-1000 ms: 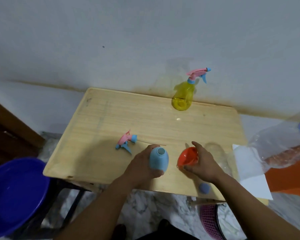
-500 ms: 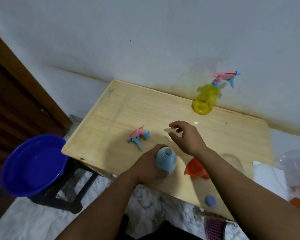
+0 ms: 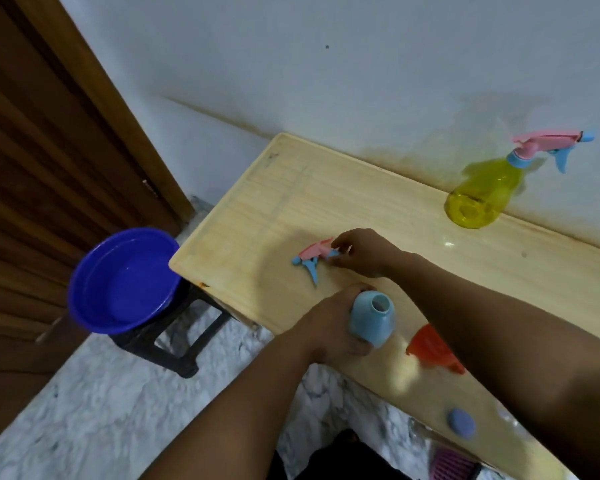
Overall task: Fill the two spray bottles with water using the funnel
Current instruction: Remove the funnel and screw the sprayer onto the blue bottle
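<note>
My left hand (image 3: 329,323) grips a light blue spray bottle (image 3: 373,322) standing open-necked near the front edge of the wooden table (image 3: 378,209). My right hand (image 3: 362,251) reaches across it, fingertips pinching the pink and blue spray head (image 3: 312,254) that lies on the table. The orange funnel (image 3: 430,348) lies on its side just right of the blue bottle, partly hidden by my right forearm. A yellow spray bottle (image 3: 482,194) with its pink trigger head on stands at the back by the wall.
A blue basin (image 3: 122,282) holding water sits on a black stool (image 3: 174,344) left of the table. A small blue cap (image 3: 461,422) rests near the table's front edge. A brown door (image 3: 49,150) is at the left; a pink basket (image 3: 451,465) shows below the table.
My right hand let go of the funnel, which now lies on the table, and moved left over the blue bottle to the loose spray head. The view swung left.
</note>
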